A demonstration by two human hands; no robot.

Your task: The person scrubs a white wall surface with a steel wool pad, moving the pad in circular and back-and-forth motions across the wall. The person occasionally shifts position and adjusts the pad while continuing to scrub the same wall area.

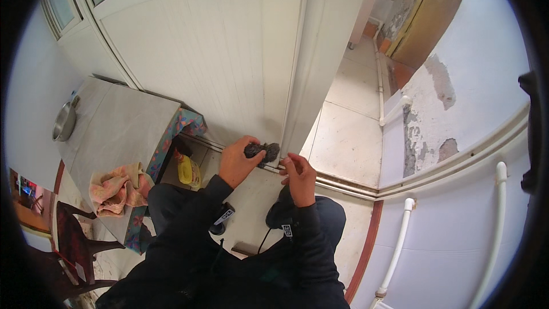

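Low before me, at the foot of a white sliding door (201,56), my left hand (239,161) grips a dark, tangled steel wool pad (269,153). The pad is close to the bottom corner of the door, just above the floor track (339,181); whether it touches the door I cannot tell. Just right of the pad is my right hand (302,178), near the door's edge and the track. Its thumb and fingers are bent towards each other, and anything small between them is too unclear to make out.
Left of me stands a table (128,111) with a crumpled pink-and-yellow cloth (119,191) and a metal bowl (65,122). A yellow bottle (188,171) is on the floor beside it. Past the doorway lies a tiled floor (347,137). White pipes (399,244) run along the right wall.
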